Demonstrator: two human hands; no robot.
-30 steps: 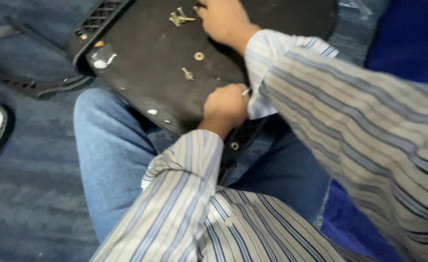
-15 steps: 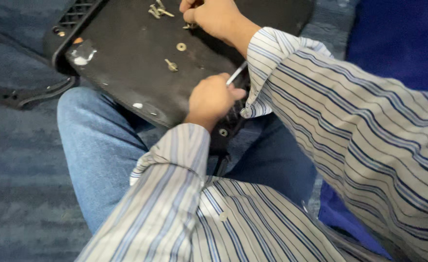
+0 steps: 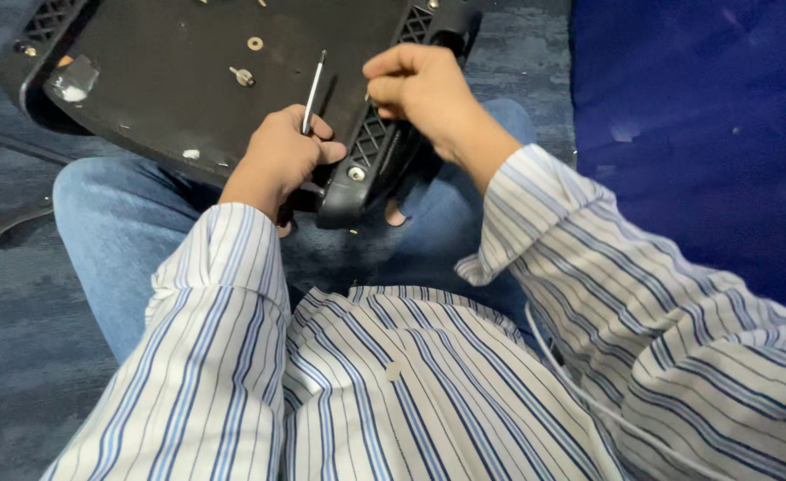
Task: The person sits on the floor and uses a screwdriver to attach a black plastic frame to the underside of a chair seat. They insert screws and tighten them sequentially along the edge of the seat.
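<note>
From the head camera, a black plastic panel point(image 3: 188, 80) lies tilted across the person's lap, over blue jeans point(image 3: 117, 232), its flat face up and a lattice-patterned edge running along its right side. The left hand point(image 3: 277, 160) is closed in a fist around a thin metal tool point(image 3: 313, 89), whose slim shaft sticks up and away from the knuckles over the panel's face. The right hand point(image 3: 419, 85) rests on the lattice edge near the panel's far corner, fingers curled and pressed together; whether they pinch something small cannot be told. On the panel's face lie a washer point(image 3: 255, 43) and a small screw point(image 3: 243, 77), near each other and apart from both hands. A pale, roughly square sticker patch point(image 3: 77, 78) sits by the panel's left rim, with a smaller white spot point(image 3: 191, 154) near the lower edge. A round screw head point(image 3: 355, 174) shows at the near corner. Both sleeves are white with blue stripes. Blue carpet point(image 3: 19, 338) lies beneath, and a deep blue surface point(image 3: 696, 134) stands at the right.
</note>
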